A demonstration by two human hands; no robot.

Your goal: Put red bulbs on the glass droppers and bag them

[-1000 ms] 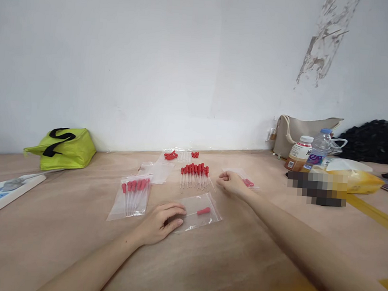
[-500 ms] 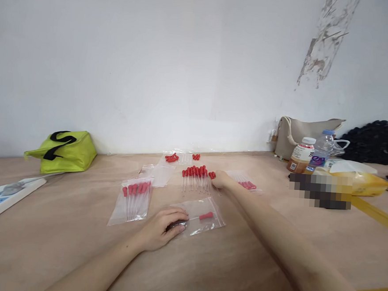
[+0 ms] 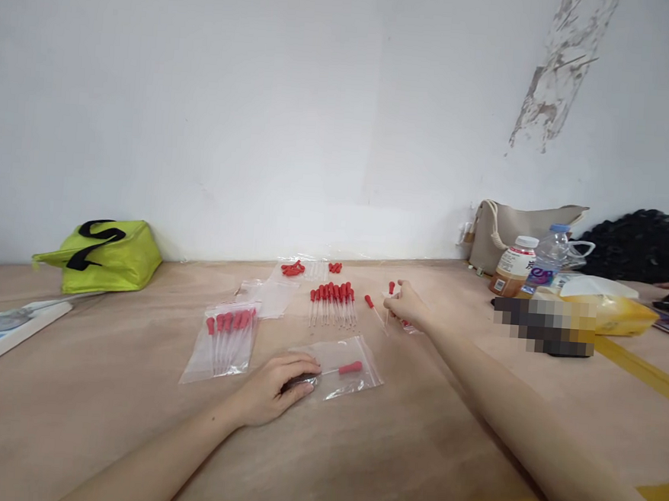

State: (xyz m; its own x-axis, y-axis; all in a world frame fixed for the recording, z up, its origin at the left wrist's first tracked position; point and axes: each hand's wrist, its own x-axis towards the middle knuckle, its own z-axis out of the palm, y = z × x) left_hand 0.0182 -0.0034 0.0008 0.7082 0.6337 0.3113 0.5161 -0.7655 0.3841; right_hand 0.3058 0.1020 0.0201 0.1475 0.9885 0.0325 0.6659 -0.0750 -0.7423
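Observation:
My left hand [image 3: 279,388] rests on the table, fingers and thumb closed on the near left end of a clear zip bag [image 3: 330,387]. Inside that bag lies one dropper with a red bulb [image 3: 351,368]. My right hand [image 3: 409,307] reaches forward, its fingers closed around a dropper whose red bulb [image 3: 391,287] shows above them; its glass tube is partly hidden. Just left of these fingers lies a single dropper [image 3: 369,302]. Further left, several red-bulbed droppers [image 3: 332,300] lie in a row. A filled bag [image 3: 414,329] is partly covered by my right hand.
A zip bag of droppers [image 3: 221,349] lies at left, flat bags [image 3: 268,298] behind it. Loose red bulbs [image 3: 293,268] lie near the wall. A green bag [image 3: 110,258] and power strip [image 3: 7,338] are at left; bottles [image 3: 515,267] and a yellow packet [image 3: 622,316] at right.
My right hand has moved right, away from the dropper row, with one dropper in it. Another dropper now lies apart from the row. The left hand keeps its hold on the bag.

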